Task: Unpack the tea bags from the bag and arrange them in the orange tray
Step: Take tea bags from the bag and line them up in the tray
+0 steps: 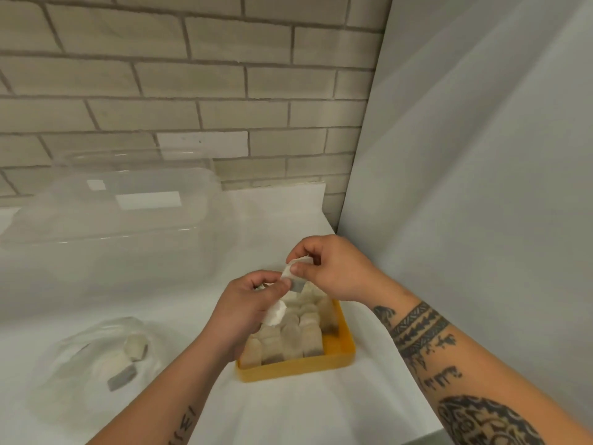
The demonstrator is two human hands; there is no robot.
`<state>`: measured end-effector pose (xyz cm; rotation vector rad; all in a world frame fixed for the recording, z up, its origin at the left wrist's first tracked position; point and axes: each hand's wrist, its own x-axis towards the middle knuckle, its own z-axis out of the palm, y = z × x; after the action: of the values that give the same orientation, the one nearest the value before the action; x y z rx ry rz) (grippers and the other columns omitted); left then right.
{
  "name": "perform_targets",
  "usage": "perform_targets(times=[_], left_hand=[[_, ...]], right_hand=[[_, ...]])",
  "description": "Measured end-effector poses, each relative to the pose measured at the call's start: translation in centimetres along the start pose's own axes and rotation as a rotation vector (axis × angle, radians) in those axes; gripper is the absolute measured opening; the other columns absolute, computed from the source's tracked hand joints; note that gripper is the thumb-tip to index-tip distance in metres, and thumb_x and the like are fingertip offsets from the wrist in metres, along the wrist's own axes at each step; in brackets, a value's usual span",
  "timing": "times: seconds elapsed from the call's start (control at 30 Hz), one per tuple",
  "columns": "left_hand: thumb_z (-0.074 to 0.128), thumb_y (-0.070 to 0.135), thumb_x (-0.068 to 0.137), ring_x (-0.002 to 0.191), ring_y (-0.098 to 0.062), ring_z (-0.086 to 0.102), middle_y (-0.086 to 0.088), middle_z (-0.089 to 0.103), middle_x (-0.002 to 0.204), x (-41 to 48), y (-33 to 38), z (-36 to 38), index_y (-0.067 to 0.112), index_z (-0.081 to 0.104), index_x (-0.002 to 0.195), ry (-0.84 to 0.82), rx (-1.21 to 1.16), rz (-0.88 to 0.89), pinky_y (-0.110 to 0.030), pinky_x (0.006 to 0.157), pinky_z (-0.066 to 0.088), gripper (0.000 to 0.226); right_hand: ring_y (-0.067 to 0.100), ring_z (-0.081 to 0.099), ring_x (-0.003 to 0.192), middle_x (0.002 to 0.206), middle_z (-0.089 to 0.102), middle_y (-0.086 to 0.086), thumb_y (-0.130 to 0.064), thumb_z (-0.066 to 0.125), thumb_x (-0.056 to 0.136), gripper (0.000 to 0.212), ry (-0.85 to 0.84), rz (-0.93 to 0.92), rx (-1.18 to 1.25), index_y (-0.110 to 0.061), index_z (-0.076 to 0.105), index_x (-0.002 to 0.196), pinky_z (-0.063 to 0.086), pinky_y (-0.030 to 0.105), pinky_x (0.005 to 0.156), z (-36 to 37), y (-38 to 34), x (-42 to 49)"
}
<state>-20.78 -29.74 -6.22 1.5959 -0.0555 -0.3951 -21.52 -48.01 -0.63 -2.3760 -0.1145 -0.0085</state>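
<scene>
Both hands are raised just above the far end of the orange tray [295, 369], which sits on the white worktop [288, 412] near a grey side panel [481, 187]. Right hand [333, 268]: thumb and fingers [296, 268] pinch the upper end of one tea bag [292, 277]. Left hand [247, 303]: fingers curled, thumb pinching the same tea bag at its lower edge. A crumpled white scrap [275, 313] pokes out beneath that hand; cannot tell what it is. The tray holds upright rows of tea bags [288, 340] across its left and middle, with bare orange floor along the right side. Clear plastic bag [64, 364] lies on the worktop well to the left, two loose tea bags [136, 348] inside. Clear plastic container [109, 207] stands behind, by the brick wall [192, 75].
</scene>
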Motion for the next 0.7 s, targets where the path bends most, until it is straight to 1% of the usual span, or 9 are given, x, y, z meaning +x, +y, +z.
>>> perform_targets(times=[0.07, 0.13, 0.23, 0.3, 0.43, 0.47, 0.57, 0.63, 0.7], left_hand=[[0.076, 0.038, 0.087, 0.065, -0.013, 0.051, 0.008, 0.065, 0.082, 0.2, -1.3, 0.3, 0.032, 0.079, 0.089, 0.043, 0.012, -0.020, -0.025, 0.051, 0.032, 0.007], [0.076, 0.038, 0.088, 0.071, -0.018, 0.050, 0.005, 0.068, 0.088, 0.4, -2.5, 0.2, 0.034, 0.079, 0.088, 0.099, 0.003, -0.037, -0.027, 0.054, 0.032, 0.005], [0.075, 0.033, 0.089, 0.070, -0.021, 0.046, 0.008, 0.065, 0.079, 0.6, -4.0, 0.2, 0.032, 0.079, 0.086, 0.162, -0.031, -0.056, -0.026, 0.053, 0.030, 0.004], [0.075, 0.031, 0.089, 0.064, -0.018, 0.046, 0.007, 0.063, 0.075, 0.6, -4.6, 0.4, 0.030, 0.079, 0.086, 0.185, -0.035, -0.056, -0.024, 0.049, 0.030, 0.005], [0.076, 0.029, 0.089, 0.057, -0.014, 0.046, 0.010, 0.064, 0.071, 0.7, -5.3, 0.6, 0.026, 0.078, 0.085, 0.203, -0.033, -0.043, -0.021, 0.043, 0.030, 0.005], [0.076, 0.028, 0.089, 0.056, -0.012, 0.047, 0.012, 0.065, 0.071, 0.7, -5.4, 0.6, 0.025, 0.078, 0.085, 0.204, -0.038, -0.042, -0.020, 0.043, 0.031, 0.005], [0.076, 0.028, 0.089, 0.057, -0.010, 0.050, 0.013, 0.066, 0.071, 0.8, -5.4, 0.5, 0.025, 0.078, 0.084, 0.204, -0.044, -0.043, -0.021, 0.044, 0.033, 0.005], [0.077, 0.028, 0.089, 0.059, -0.009, 0.052, 0.014, 0.068, 0.074, 0.8, -5.4, 0.5, 0.025, 0.078, 0.085, 0.204, -0.054, -0.043, -0.022, 0.046, 0.035, 0.005], [0.077, 0.028, 0.089, 0.060, -0.009, 0.052, 0.014, 0.069, 0.077, 0.9, -5.5, 0.5, 0.026, 0.078, 0.084, 0.205, -0.061, -0.044, -0.022, 0.047, 0.035, 0.005]], right_hand=[[-0.005, 0.058, 0.068, 0.078, 0.065, -0.017, -0.031, 0.069, 0.092, 0.003, -0.035, 0.017, -0.041, -0.032, 0.071, 0.092, 0.040, 0.013, 0.060, -0.5, 1.5, -0.2], [-0.002, 0.061, 0.080, 0.088, 0.068, -0.016, -0.028, 0.068, 0.091, 0.003, -0.096, 0.033, -0.123, -0.029, 0.071, 0.093, 0.046, 0.019, 0.068, -1.1, 3.0, -0.3], [0.006, 0.062, 0.088, 0.099, 0.070, -0.013, -0.027, 0.068, 0.089, 0.006, -0.218, 0.072, -0.246, -0.028, 0.071, 0.093, 0.050, 0.025, 0.075, -1.3, 4.9, -0.6], [0.008, 0.060, 0.091, 0.100, 0.067, -0.012, -0.027, 0.069, 0.087, 0.007, -0.291, 0.094, -0.315, -0.027, 0.070, 0.093, 0.046, 0.024, 0.072, -0.8, 5.6, -0.9], [0.011, 0.055, 0.088, 0.096, 0.055, -0.011, -0.024, 0.071, 0.086, 0.011, -0.398, 0.102, -0.496, -0.028, 0.068, 0.096, 0.036, 0.020, 0.059, 1.0, 6.5, -1.0], [0.013, 0.054, 0.087, 0.096, 0.053, -0.010, -0.022, 0.071, 0.087, 0.013, -0.413, 0.100, -0.535, -0.027, 0.068, 0.098, 0.037, 0.021, 0.060, 1.4, 6.7, -1.0], [0.017, 0.052, 0.083, 0.096, 0.050, -0.003, -0.016, 0.070, 0.086, 0.018, -0.409, 0.085, -0.642, -0.025, 0.069, 0.102, 0.041, 0.028, 0.068, 2.6, 7.3, -1.1], [0.018, 0.051, 0.081, 0.095, 0.053, -0.002, -0.013, 0.069, 0.084, 0.020, -0.380, 0.065, -0.700, -0.025, 0.068, 0.100, 0.040, 0.030, 0.067, 3.3, 7.6, -1.3], [0.020, 0.055, 0.084, 0.099, 0.060, 0.000, -0.012, 0.068, 0.084, 0.021, -0.349, 0.061, -0.721, -0.025, 0.067, 0.101, 0.040, 0.030, 0.068, 3.7, 7.9, -1.3]])
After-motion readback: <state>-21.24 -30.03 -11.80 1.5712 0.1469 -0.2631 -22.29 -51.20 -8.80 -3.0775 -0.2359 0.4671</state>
